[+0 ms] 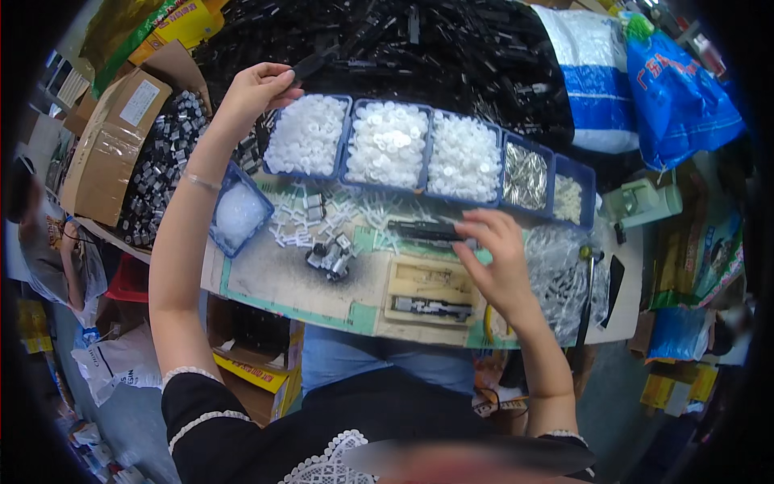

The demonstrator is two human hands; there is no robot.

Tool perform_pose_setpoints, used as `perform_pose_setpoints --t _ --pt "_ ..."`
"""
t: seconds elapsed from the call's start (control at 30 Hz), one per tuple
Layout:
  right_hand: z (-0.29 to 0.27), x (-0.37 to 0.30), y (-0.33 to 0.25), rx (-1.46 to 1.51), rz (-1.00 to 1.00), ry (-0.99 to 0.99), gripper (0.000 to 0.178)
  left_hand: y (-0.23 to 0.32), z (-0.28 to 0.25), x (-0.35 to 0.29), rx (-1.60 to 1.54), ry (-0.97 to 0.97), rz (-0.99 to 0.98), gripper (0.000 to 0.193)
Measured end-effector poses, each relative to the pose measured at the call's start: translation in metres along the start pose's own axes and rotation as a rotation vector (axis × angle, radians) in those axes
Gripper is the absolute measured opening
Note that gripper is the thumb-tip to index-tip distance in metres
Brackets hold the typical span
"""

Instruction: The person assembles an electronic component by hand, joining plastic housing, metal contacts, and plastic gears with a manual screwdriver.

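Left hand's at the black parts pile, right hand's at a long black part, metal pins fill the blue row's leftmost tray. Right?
No: in the head view the metal pins are in the fourth tray from the left; the leftmost tray holds white plastic pieces. Left hand at the black parts pile, right hand at the long black part: correct.
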State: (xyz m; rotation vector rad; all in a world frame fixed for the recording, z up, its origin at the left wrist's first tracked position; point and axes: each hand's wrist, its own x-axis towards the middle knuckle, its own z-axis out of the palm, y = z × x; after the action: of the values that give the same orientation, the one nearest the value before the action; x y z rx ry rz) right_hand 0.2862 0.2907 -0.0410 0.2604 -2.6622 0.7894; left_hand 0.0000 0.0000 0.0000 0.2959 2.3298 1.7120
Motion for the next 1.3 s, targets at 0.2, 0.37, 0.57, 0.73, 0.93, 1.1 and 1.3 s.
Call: perform_pose_setpoints --t 0.2,0.37,0.57,0.73,0.93,1.1,1.3 --pt "-0.01 0.029 -0.046 -0.157 -0.171 0.253 0.05 0.028 0.069 -0.127 -0.256 -0.576 -0.052 0.033" --pt "-0.017 -0.007 -0.044 0.084 -0.132 -0.037 0.026 0.012 0.105 -0.192 -0.058 -0.506 0.285 0.03" --pt "-0.022 -0.046 -0.05 0.005 -0.103 -0.177 0.027 -0.012 0.145 -0.233 0.357 -0.244 0.851 0.028" --pt "-0.036 -0.072 -0.034 -0.132 0.035 0.0 0.04 -0.039 0.161 -0.249 0.426 -0.178 0.832 0.025" --pt "-0.083 -0.133 0.101 -0.561 0.434 0.2 0.043 -0.057 0.177 -0.245 0.559 -0.198 0.859 0.025" --pt "-0.097 -0.147 0.149 -0.783 0.705 0.084 0.039 -0.056 0.18 -0.242 0.583 -0.275 0.812 0.025" --pt "-0.103 -0.113 0.146 -0.871 0.832 -0.056 0.028 -0.051 0.189 -0.248 0.661 -0.283 0.858 0.028"
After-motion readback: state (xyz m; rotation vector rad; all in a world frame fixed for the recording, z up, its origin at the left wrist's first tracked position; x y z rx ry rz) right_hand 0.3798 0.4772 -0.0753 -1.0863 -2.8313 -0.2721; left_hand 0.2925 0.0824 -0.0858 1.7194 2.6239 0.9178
